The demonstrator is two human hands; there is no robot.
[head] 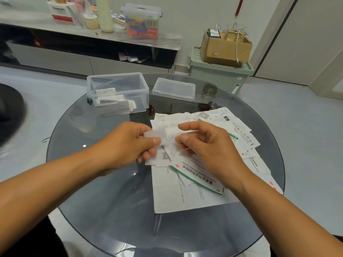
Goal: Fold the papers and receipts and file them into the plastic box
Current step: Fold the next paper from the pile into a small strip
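Observation:
Above the middle of the round glass table (111, 210), my left hand (130, 143) pinches a small folded white receipt (157, 135) between thumb and fingers. My right hand (207, 145) hovers just right of it with fingers curled; its thumb and forefinger sit close to the paper's right edge, and I cannot tell if they touch it. Under both hands lies a loose pile of printed papers and leaflets (185, 193), one with a green stripe. The clear plastic box (118, 93) stands open at the table's back left with several folded papers inside.
The box's clear lid (174, 89) lies to the right of the box. Behind the table stand a green storage bin (219, 75) with a cardboard carton on it and a low shelf unit (89, 43) carrying containers. A dark object (9, 114) sits at far left.

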